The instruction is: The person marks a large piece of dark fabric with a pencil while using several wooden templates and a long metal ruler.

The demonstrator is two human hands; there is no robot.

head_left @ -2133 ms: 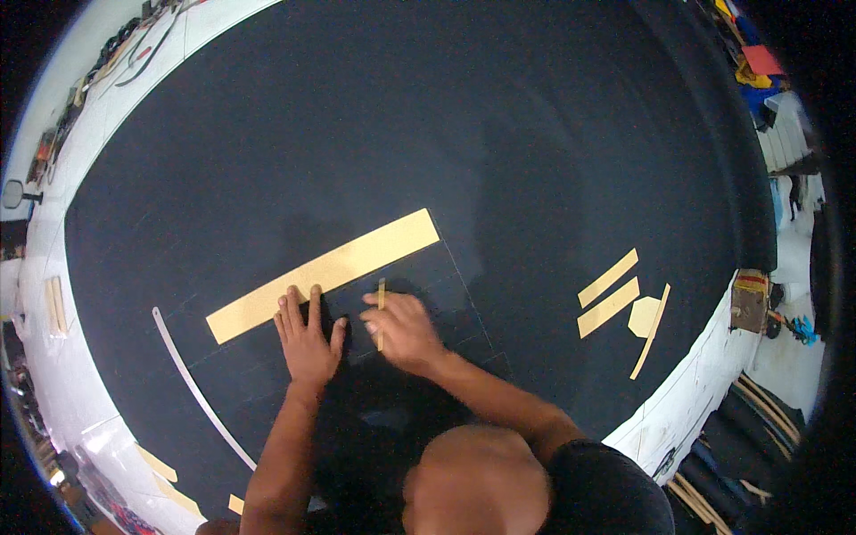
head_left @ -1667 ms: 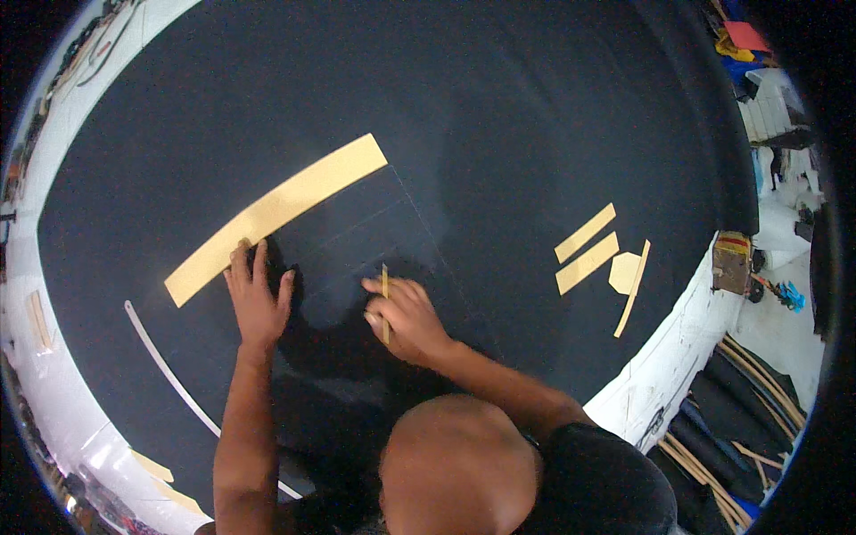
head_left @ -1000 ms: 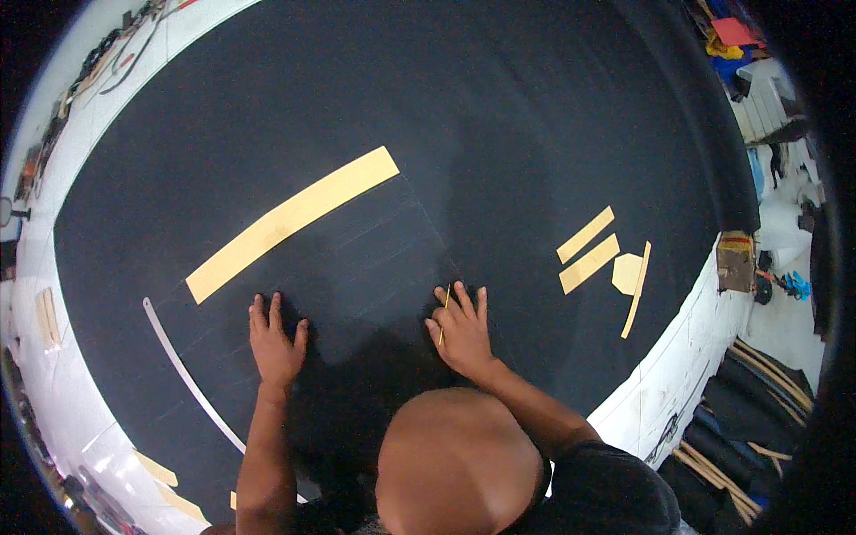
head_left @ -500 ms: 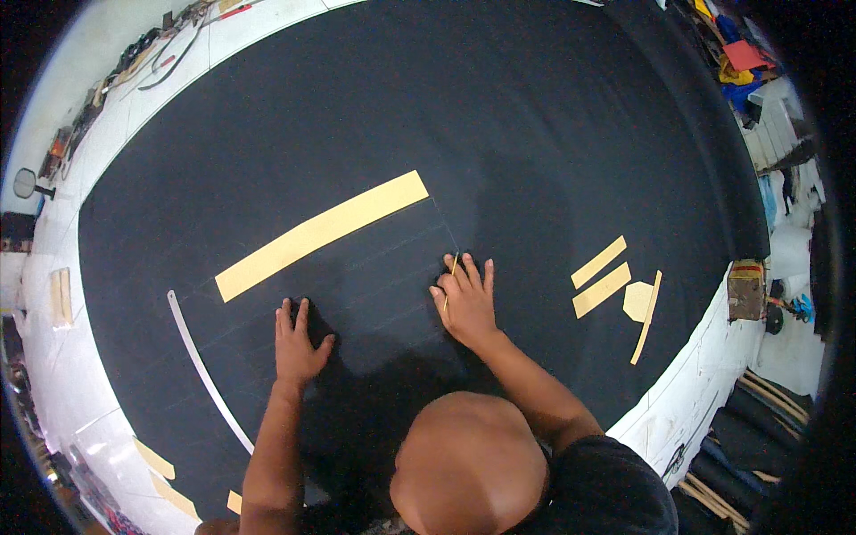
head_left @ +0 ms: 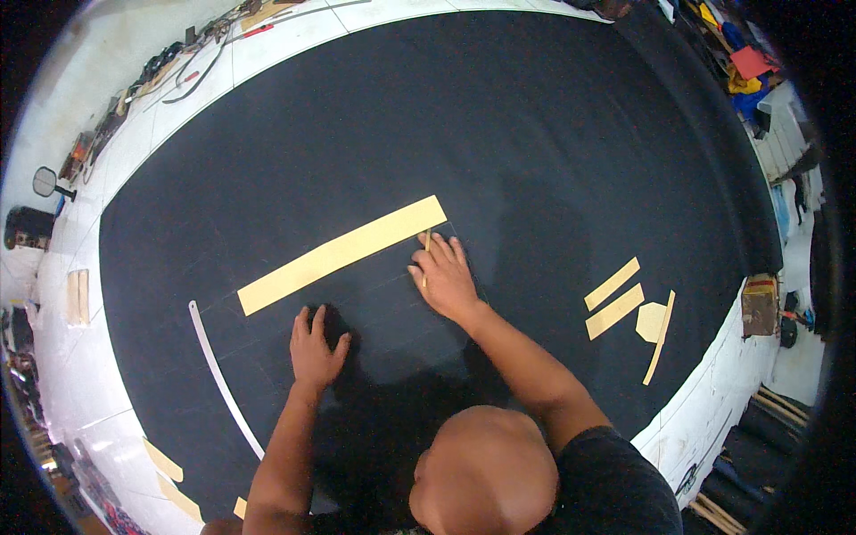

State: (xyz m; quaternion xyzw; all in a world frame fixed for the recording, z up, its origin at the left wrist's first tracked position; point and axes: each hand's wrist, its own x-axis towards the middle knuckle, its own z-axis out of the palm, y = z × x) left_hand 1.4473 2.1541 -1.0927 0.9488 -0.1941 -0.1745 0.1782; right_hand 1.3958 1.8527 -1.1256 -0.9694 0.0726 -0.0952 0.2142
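Observation:
Black cloth (head_left: 535,116) lies spread out in front of me, with faint pale lines drawn on it. A long cream-coloured pattern strip (head_left: 343,254) rests aslant on the cloth. My right hand (head_left: 443,275) holds a thin yellow pencil (head_left: 427,242) between its fingers, just below the strip's right end. Flat on the cloth, below the strip's left half, is my left hand (head_left: 317,350), its fingers stretched out and nothing in it. Further left lies a long, thin, pale ruler (head_left: 217,374), its lower end close to my left forearm.
Several small cream pattern pieces (head_left: 616,312) lie to the right. Others (head_left: 163,459) are at the lower left edge. A cardboard box (head_left: 761,305) stands at the cloth's right edge. Tools and cords (head_left: 192,76) line the white floor along the far left wall.
My right hand has moved up and left, from the faint line right of the strip to just below its right end. The left hand stays flat on the cloth. The whole view has shifted slightly.

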